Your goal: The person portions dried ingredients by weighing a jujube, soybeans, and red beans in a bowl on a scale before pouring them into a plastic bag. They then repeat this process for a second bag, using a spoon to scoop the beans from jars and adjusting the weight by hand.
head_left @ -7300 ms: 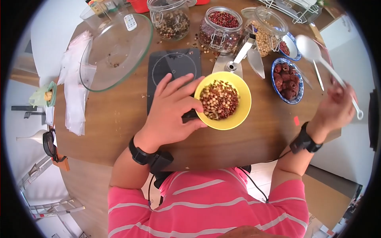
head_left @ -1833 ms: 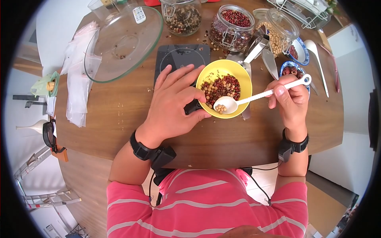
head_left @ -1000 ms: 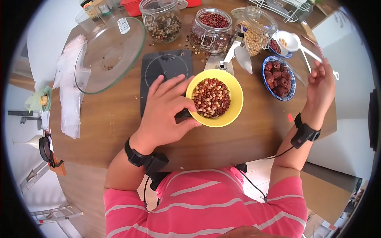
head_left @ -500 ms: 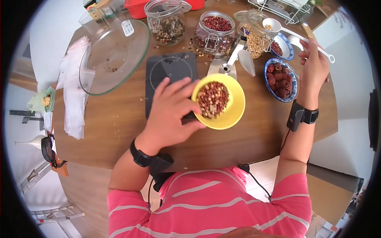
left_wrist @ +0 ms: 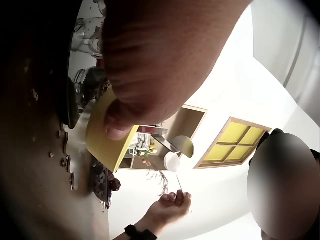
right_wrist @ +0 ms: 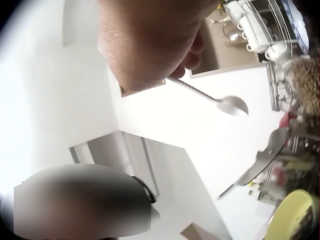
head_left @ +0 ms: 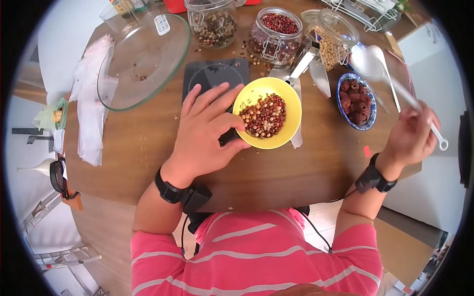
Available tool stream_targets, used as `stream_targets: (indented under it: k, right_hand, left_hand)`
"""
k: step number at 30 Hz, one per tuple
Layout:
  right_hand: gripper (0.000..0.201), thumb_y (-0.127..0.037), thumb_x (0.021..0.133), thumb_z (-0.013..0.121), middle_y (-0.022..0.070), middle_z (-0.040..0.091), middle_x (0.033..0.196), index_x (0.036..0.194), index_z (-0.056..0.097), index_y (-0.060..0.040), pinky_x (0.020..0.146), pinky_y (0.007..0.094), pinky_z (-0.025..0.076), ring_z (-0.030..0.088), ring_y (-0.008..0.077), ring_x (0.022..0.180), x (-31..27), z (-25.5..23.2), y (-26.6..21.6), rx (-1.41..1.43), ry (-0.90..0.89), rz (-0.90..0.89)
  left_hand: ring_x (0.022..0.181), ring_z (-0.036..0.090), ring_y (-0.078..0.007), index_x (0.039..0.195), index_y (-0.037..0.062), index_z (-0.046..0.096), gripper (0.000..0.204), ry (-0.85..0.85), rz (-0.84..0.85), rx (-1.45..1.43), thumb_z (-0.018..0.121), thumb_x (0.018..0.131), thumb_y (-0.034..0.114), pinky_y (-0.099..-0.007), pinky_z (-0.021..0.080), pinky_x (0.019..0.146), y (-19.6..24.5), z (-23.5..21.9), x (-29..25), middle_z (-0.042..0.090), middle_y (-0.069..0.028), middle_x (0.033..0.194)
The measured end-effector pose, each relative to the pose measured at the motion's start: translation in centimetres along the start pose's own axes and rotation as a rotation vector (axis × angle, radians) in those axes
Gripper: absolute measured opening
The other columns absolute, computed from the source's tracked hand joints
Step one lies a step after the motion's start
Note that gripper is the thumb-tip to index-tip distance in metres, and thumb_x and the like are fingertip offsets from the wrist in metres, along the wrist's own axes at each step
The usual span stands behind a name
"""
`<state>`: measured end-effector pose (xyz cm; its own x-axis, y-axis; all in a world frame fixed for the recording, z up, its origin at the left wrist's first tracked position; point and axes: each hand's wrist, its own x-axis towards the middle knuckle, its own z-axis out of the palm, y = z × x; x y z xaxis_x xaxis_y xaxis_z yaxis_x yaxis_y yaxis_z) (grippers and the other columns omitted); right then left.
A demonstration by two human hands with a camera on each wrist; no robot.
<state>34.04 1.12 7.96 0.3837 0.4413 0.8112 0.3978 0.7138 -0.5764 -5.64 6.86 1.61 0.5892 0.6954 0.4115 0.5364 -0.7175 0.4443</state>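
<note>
My left hand (head_left: pixel 202 135) pinches the near-left rim of a yellow bowl (head_left: pixel 292 123) between thumb and index finger, the other fingers spread over a black kitchen scale (head_left: pixel 215 74). Mixed beans and grains (head_left: pixel 266 116) lie in the bowl. At the right, my right hand (head_left: pixel 414 133) grips the handle of a white spoon (head_left: pixel 368 63), raised and blurred, with its bowl end pointing up-left. In the right wrist view the spoon (right_wrist: pixel 232 105) is in the air, well apart from the yellow bowl (right_wrist: pixel 287 215). Dark red dried fruits (head_left: pixel 355 98) fill a blue-and-white oval dish (head_left: pixel 364 128) between the hands.
Behind stand open glass jars: one of mixed grains (head_left: pixel 212 29), one of red beans (head_left: pixel 274 42), one of pale beans (head_left: pixel 333 44). Metal tools (head_left: pixel 318 76) lie before them. A second white spoon (head_left: pixel 387 74) is at right; a glass lid (head_left: pixel 148 59) and plastic bags (head_left: pixel 91 113) are at left.
Earlier the spoon tipped pale beans into the bowl, then rose with more beans by the back dishes. Since half a second ago, my right hand has drawn it back toward me and right. The left keeps the bowl.
</note>
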Motion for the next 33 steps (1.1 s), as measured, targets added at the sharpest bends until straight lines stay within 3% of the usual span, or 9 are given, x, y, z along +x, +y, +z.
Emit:
stream_targets:
  k: [1, 3, 5, 10, 17, 24, 33]
  right_hand:
    - [0.017, -0.009, 0.104, 0.058, 0.0155, 0.067, 0.080, 0.105, 0.065, 0.0070, 0.057, 0.0298, 0.049, 0.060, 0.0210, 0.065, -0.6, 0.1, -0.7, 0.002, 0.000, 0.002]
    - [0.016, -0.013, 0.101, 0.063, 0.0159, 0.067, 0.079, 0.100, 0.064, 0.0030, 0.056, 0.0294, 0.048, 0.060, 0.0197, 0.065, -2.0, 0.8, -2.0, 0.106, -0.241, 0.150]
    - [0.010, -0.011, 0.097, 0.070, 0.0160, 0.070, 0.082, 0.096, 0.064, -0.0023, 0.058, 0.0298, 0.051, 0.063, 0.0194, 0.067, -3.6, 3.3, -3.8, -0.022, -0.355, 0.186]
    - [0.012, -0.001, 0.088, 0.078, 0.0146, 0.074, 0.084, 0.096, 0.069, 0.0000, 0.065, 0.0324, 0.056, 0.071, 0.0250, 0.070, -4.3, 6.4, -2.4, -0.169, -0.639, -0.047]
    - [0.010, -0.001, 0.087, 0.079, 0.0124, 0.073, 0.081, 0.093, 0.070, -0.0003, 0.062, 0.0347, 0.058, 0.073, 0.0287, 0.069, -5.0, 7.7, -2.1, -0.206, -0.690, -0.131]
    - [0.010, -0.002, 0.088, 0.079, 0.0121, 0.073, 0.081, 0.091, 0.070, -0.0008, 0.061, 0.0348, 0.057, 0.072, 0.0290, 0.068, -4.9, 8.0, -2.5, -0.202, -0.743, -0.098]
    - [0.009, -0.001, 0.088, 0.079, 0.0127, 0.074, 0.081, 0.092, 0.071, 0.0000, 0.061, 0.0318, 0.055, 0.071, 0.0237, 0.068, -5.3, 7.6, -2.2, -0.195, -0.686, -0.009]
  left_hand:
    - [0.142, 0.051, -0.0311, 0.089, 0.0185, 0.070, 0.033, 0.003, -0.011, -0.009, 0.092, 0.067, 0.028, -0.0550, 0.028, 0.122, 0.0, 0.0, 0.1, 0.061, -0.0053, 0.151]
    - [0.142, 0.051, -0.0311, 0.089, 0.0184, 0.070, 0.032, 0.007, -0.022, -0.017, 0.093, 0.067, 0.028, -0.0550, 0.028, 0.122, 0.1, 0.1, 0.1, 0.061, -0.0051, 0.151]
    - [0.142, 0.051, -0.0314, 0.088, 0.0183, 0.070, 0.033, -0.005, -0.020, -0.005, 0.093, 0.066, 0.028, -0.0551, 0.028, 0.122, 0.2, 0.3, 0.1, 0.061, -0.0054, 0.151]
    - [0.144, 0.049, -0.0347, 0.086, 0.0174, 0.066, 0.036, 0.004, -0.021, -0.006, 0.094, 0.067, 0.029, -0.0566, 0.025, 0.123, 0.3, 0.2, 0.0, 0.064, -0.0087, 0.148]
    - [0.144, 0.050, -0.0344, 0.086, 0.0174, 0.066, 0.036, 0.009, -0.027, 0.008, 0.093, 0.067, 0.030, -0.0561, 0.025, 0.124, 0.2, 0.1, 0.1, 0.063, -0.0088, 0.149]
    - [0.144, 0.050, -0.0341, 0.086, 0.0170, 0.066, 0.035, 0.015, -0.031, 0.015, 0.093, 0.068, 0.029, -0.0563, 0.025, 0.123, 0.3, 0.1, 0.1, 0.063, -0.0091, 0.148]
    - [0.144, 0.050, -0.0340, 0.087, 0.0164, 0.066, 0.035, 0.015, -0.046, 0.010, 0.093, 0.068, 0.028, -0.0567, 0.026, 0.123, 0.2, 0.2, 0.1, 0.064, -0.0095, 0.147]
